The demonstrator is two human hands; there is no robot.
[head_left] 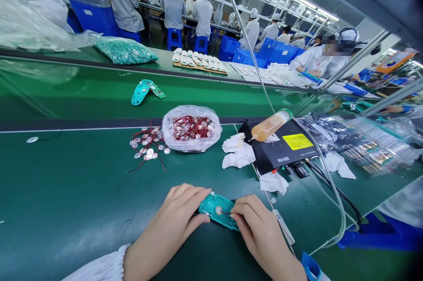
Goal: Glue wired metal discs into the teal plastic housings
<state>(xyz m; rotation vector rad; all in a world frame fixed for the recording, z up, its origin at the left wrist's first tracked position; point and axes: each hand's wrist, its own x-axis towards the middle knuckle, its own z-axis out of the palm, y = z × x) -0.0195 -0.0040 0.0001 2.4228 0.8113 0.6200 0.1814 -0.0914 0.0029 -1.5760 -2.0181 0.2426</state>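
A small teal plastic shell [216, 210] lies on the green work mat near the front edge, with a round silver disc and thin wires in it. My left hand [175, 221] grips the shell's left end with curled fingers. My right hand [256, 228] pinches the shell's right end, fingertips at the disc's wire. Loose silver discs with red and black wires [147, 146] lie further back, beside a clear bag [191, 129] full of the same parts.
A black box with a yellow label [284, 146] carries an amber glue bottle [271, 125]. White wipes [238, 152] lie around it. Cables [330, 184] run right. Another teal shell with a circuit board [143, 90] sits on the conveyor. Workers stand at benches behind.
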